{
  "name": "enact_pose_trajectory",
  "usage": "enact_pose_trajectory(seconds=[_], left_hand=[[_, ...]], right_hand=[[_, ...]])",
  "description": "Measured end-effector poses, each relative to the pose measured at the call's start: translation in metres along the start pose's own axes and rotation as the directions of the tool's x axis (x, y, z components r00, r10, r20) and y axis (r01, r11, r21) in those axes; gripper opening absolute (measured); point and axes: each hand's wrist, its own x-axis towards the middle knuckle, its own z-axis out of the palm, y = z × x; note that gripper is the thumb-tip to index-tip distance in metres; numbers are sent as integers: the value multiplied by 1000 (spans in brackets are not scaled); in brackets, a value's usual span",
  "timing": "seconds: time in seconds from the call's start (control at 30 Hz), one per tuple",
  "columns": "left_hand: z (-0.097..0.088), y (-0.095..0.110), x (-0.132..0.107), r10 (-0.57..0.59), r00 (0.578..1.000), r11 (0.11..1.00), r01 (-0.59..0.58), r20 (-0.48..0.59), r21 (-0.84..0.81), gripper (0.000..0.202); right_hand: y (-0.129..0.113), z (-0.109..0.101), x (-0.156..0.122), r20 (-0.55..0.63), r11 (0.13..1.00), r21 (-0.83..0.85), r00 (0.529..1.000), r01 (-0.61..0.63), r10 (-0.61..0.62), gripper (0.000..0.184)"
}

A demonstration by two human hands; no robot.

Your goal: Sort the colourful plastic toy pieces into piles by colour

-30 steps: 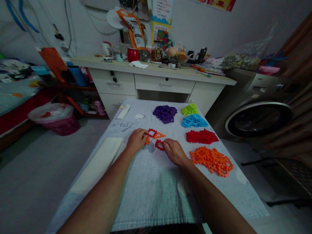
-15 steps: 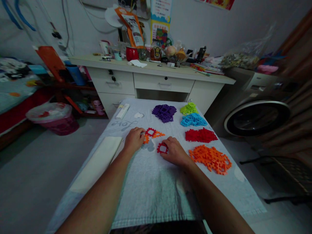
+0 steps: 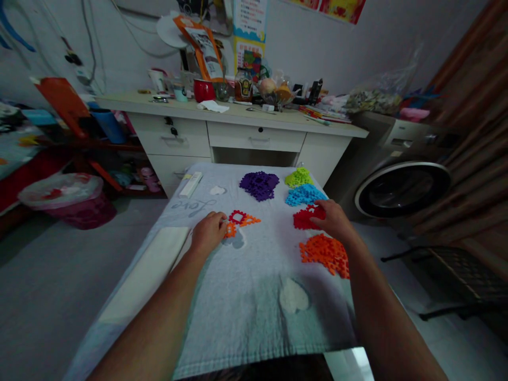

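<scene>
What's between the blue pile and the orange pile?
The red pile, with the right hand at its right side; the head view shows this.

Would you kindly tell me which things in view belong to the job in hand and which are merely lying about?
Job, seemingly:
red and orange pieces at the left hand
red pile at the right hand
orange pile, purple pile, blue pile, green pile

Lying about, probably:
red cup, orange pouch, jar, bin

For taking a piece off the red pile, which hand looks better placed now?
Likely the right: the right hand is at the red pile, thumb and fingers apart, while the left hand is farther off, at the red-and-orange cluster.
</scene>
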Motion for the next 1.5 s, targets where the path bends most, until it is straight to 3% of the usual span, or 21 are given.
enact_pose_trajectory(seconds=[0.17, 0.47, 0.57, 0.7, 0.87, 0.93, 1.0, 1.1, 1.2, 1.37, 1.5], left_hand=[[2, -2, 0, 17, 1000, 1000, -17, 0, -10, 23], [1, -2, 0, -2, 1000, 1000, 2, -2, -16, 24], [2, -2, 0, 3, 1000, 999, -3, -10, -32, 24], [2, -2, 2, -17, 1000, 999, 17, -15, -43, 25], [2, -4, 2, -27, 998, 999, 24, -52, -48, 23], [2, -4, 2, -28, 998, 999, 25, -64, -40, 23], [1, -3, 2, -41, 997, 999, 40, -67, -30, 24], [-1, -1, 1, -61, 997, 998, 60, -54, -23, 25], [-3, 1, 1, -57, 998, 998, 56, -40, -31, 24], [-1, 0, 1, -53, 998, 998, 52, -35, -40, 23], [0, -3, 1, -55, 998, 996, 52, -42, -66, 24]], right_hand=[[27, -1, 5, 32, 995, -81, 998, -57, 60, 46], [28, 6, 7, 52, 987, -129, 993, -99, 107, 51], [11, 4, 3, 19, 990, -94, 994, -103, 105, 50], [-38, 10, -3, 42, 993, 88, 996, 80, -84, 43], [-116, 42, -9, 203, 946, 192, 933, 260, -297, 41], [-140, 58, -12, 251, 935, 195, 907, 295, -338, 41], [-156, 75, -15, 243, 942, 176, 915, 285, -322, 48], [-165, 96, -16, 212, 970, 125, 949, 210, -233, 58], [-161, 107, -13, 214, 978, 118, 957, 171, -193, 56], [-154, 109, -10, 169, 973, 133, 963, 186, -208, 33], [-150, 107, -13, 152, 969, 156, 965, 189, -213, 29]])
